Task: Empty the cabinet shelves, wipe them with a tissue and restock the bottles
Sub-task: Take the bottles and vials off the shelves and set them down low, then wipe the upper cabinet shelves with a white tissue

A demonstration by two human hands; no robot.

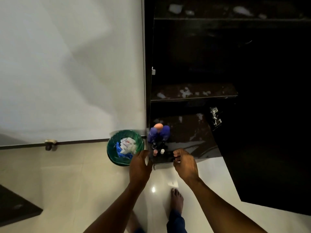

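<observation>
as the dark cabinet [218,56] stands open w/ its door [269,165] swung out to the right, all three shelves can be reached from the front. the top shelf [218,14] and middle shelf [193,95] show pale smears, glare or residue, can't tell which. the bottom shelf [190,132] carries the bottles, bunched at its front-left corner, prob. to leave room for more stock: two blue-purple bottles [159,134] w/ a peach-capped one [158,126] behind, then a pink-capped vial [155,152] and a white-capped vial [162,151] nearest the lip. a green bin [117,157] of used tissues [127,145] sits just left of the cabinet. the left hand [140,163] and right hand [185,163] are at the lip either side of the vials, fingers curled; whether either grips sth can't be told. bin rim and door crowd both sides.
</observation>
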